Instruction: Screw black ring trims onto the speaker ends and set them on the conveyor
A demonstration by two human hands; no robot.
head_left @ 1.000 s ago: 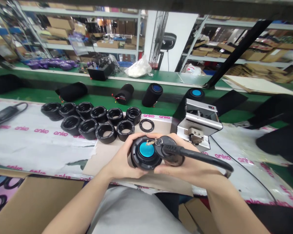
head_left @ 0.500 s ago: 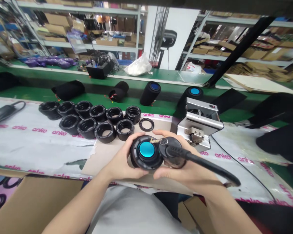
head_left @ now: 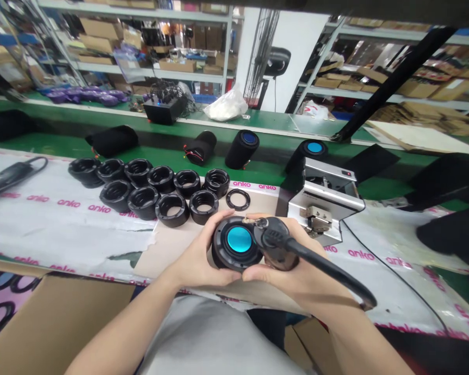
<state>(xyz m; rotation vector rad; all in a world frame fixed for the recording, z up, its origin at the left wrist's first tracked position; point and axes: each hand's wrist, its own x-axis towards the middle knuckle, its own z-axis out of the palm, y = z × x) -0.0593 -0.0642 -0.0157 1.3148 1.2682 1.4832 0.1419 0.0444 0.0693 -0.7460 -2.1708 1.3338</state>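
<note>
Status: left hand point(head_left: 193, 255) gripping round black speaker unit point(head_left: 222, 255), right hand point(head_left: 293, 273) closed on black corded handle point(head_left: 320, 268) at its rim, black ring housings point(head_left: 187, 183) lying loose ahead of the hands.

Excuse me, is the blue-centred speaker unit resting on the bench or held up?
Held up: the speaker unit is gripped in the left hand.

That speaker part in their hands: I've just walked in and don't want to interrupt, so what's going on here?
A person holds a round black speaker part with a blue centre in their left hand. Their right hand holds a black corded tool, perhaps a soldering iron, up against its rim. Black rings stand in rows on the bench's printed white sheet, and a metal machine sits just beyond the hands.
</note>
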